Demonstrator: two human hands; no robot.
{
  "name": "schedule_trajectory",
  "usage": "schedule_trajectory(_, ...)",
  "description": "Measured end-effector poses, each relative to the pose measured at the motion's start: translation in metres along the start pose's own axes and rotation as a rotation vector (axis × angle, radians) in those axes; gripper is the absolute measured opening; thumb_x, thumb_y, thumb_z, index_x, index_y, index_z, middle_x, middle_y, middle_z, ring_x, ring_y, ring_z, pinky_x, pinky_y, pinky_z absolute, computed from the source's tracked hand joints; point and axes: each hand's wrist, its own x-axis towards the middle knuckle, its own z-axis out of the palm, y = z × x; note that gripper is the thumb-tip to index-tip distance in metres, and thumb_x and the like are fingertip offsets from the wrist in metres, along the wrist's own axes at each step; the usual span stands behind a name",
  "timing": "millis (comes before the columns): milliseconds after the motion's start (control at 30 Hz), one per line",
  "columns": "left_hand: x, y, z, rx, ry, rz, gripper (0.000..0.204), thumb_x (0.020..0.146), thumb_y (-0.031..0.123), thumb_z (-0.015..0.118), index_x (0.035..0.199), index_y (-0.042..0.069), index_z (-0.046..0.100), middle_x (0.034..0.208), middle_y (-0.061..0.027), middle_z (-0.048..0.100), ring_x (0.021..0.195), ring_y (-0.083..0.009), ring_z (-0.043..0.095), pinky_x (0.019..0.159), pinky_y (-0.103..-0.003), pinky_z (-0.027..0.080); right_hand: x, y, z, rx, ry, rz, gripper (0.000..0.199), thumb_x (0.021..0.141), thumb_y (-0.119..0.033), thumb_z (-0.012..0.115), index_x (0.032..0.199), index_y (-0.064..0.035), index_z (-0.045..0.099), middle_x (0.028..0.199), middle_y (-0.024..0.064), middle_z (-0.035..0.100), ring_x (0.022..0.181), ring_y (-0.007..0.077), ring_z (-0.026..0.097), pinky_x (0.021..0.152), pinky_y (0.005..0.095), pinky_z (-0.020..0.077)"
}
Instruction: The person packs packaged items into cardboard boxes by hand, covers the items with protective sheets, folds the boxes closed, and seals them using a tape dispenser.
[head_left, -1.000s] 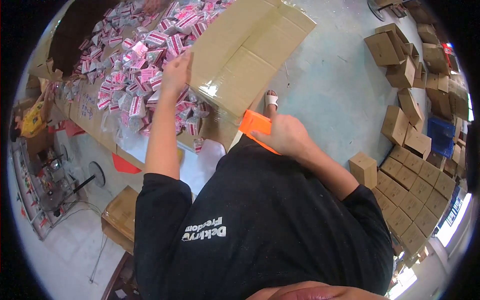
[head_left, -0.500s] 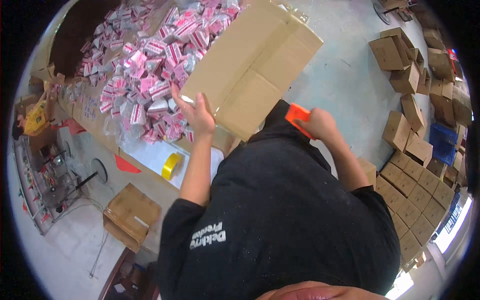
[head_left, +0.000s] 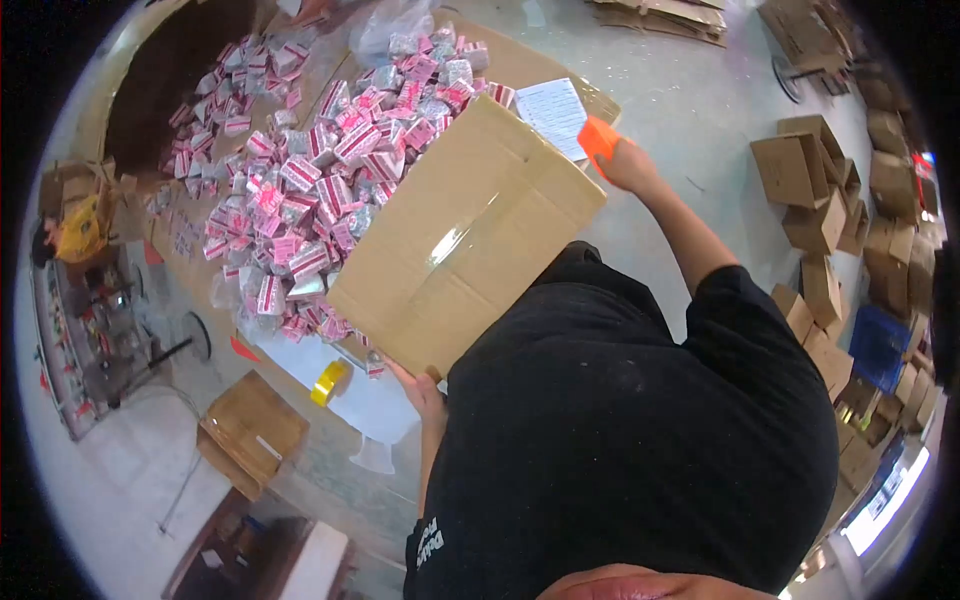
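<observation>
A closed brown cardboard box (head_left: 470,230) lies slantwise in front of my body, with a glossy strip of clear tape along its middle seam. My left hand (head_left: 425,393) is at its near left corner, fingers along the lower edge and thumb beside them, holding the box. In my right hand (head_left: 628,165), beyond the far right corner, is a flat orange hand tool (head_left: 597,138); its exact kind is unclear. A heap of small clear-bagged packets with pink and white labels (head_left: 330,190) lies against the box's left side.
On the near left part of the table are a yellow tape roll (head_left: 329,382) and a white sheet (head_left: 375,405). A written paper (head_left: 552,115) lies behind the box. An open carton (head_left: 255,430) stands lower left; several cartons (head_left: 815,180) stand at right.
My left hand has moved from the box's left side down to its near corner. The orange tool has moved up to the far right corner. The box sits lower, and the written paper now shows.
</observation>
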Motion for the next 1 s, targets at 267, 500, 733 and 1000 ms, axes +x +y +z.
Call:
schedule_trajectory(267, 0.03, 0.012, 0.054, 0.333, 0.56, 0.124, 0.084, 0.099, 0.061, 0.022, 0.143, -0.01, 0.032, 0.15, -0.0244, 0.034, 0.137, -0.0358, 0.036, 0.112, -0.041, 0.026, 0.141, 0.003, 0.078, -0.05, -0.077, -0.208, 0.063, 0.085, -0.052, 0.063, 0.108, 0.0068, 0.055, 0.102, 0.0308, 0.065, 0.096, 0.0428, 0.065, 0.082, 0.0504, 0.0507)
schedule_trajectory(500, 0.031, 0.017, 0.055, 0.235, 0.634, 0.08, 0.099, 0.089, 0.075, 0.023, 0.131, -0.012, 0.046, 0.127, -0.0246, 0.055, 0.12, -0.0329, 0.054, 0.098, -0.037, 0.042, 0.158, -0.004, 0.052, -0.121, -0.265, -0.1, 0.059, 0.085, -0.048, 0.061, 0.108, 0.0063, 0.061, 0.107, 0.0299, 0.065, 0.103, 0.0412, 0.063, 0.086, 0.0464, 0.0494)
schedule_trajectory(733, 0.012, -0.032, 0.057, 0.278, 0.626, 0.025, 0.095, 0.089, 0.074, 0.026, 0.124, -0.011, 0.053, 0.116, -0.0237, 0.062, 0.114, -0.0344, 0.059, 0.093, -0.038, 0.045, 0.125, -0.109, 0.012, 0.845, -0.558, -0.107, 0.051, 0.098, -0.044, 0.048, 0.121, -0.0001, 0.061, 0.114, 0.0124, 0.066, 0.098, 0.0213, 0.063, 0.086, 0.0325, 0.0494)
schedule_trajectory(1000, 0.024, 0.028, 0.072, -0.134, 1.067, -0.075, 0.057, 0.102, 0.039, 0.032, 0.129, -0.006, 0.054, 0.129, -0.0245, 0.056, 0.12, -0.0326, 0.054, 0.106, -0.039, 0.036, 0.076, -0.147, 0.01, 0.746, -0.782, -0.293, 0.052, 0.098, -0.045, 0.048, 0.122, -0.0004, 0.061, 0.115, 0.012, 0.065, 0.098, 0.0212, 0.062, 0.086, 0.0328, 0.0494)
